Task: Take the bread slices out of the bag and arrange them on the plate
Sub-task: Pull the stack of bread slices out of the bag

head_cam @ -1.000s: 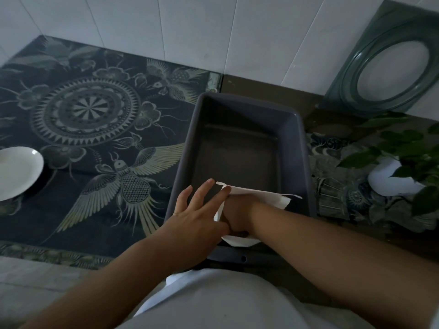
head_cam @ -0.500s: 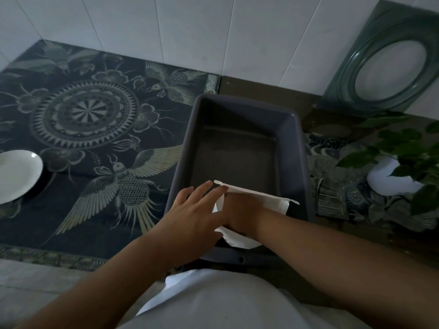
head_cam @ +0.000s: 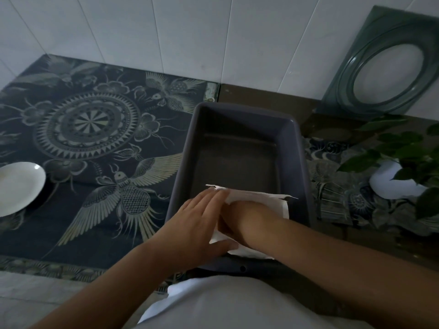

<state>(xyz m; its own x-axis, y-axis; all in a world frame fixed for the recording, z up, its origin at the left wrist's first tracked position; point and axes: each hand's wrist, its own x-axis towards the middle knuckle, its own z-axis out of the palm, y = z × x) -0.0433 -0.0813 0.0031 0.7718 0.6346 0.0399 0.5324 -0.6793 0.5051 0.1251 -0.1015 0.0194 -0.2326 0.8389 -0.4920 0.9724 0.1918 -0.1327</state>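
Note:
A white paper bag [head_cam: 268,200] lies in the near end of a grey plastic tub [head_cam: 301,148]. My left hand [head_cam: 197,224] grips the bag's left edge, fingers flat on top and thumb under its near corner. My right hand [head_cam: 240,210] is pushed into the bag's mouth; only the wrist and the back of the hand show, and the fingers are hidden inside. No bread slice is visible. The white plate [head_cam: 16,188] sits far left on the patterned mat, partly cut off by the frame edge, well away from both hands.
The dark patterned mat [head_cam: 95,129] covers the surface between plate and tub. A leafy plant in a white pot [head_cam: 389,184] stands right of the tub. A green oval frame [head_cam: 380,62] leans on the tiled wall at back right.
My left hand's fingers have drawn together and settled flatter on the bag's edge, with the thumb now under it. My right hand stays inside the bag.

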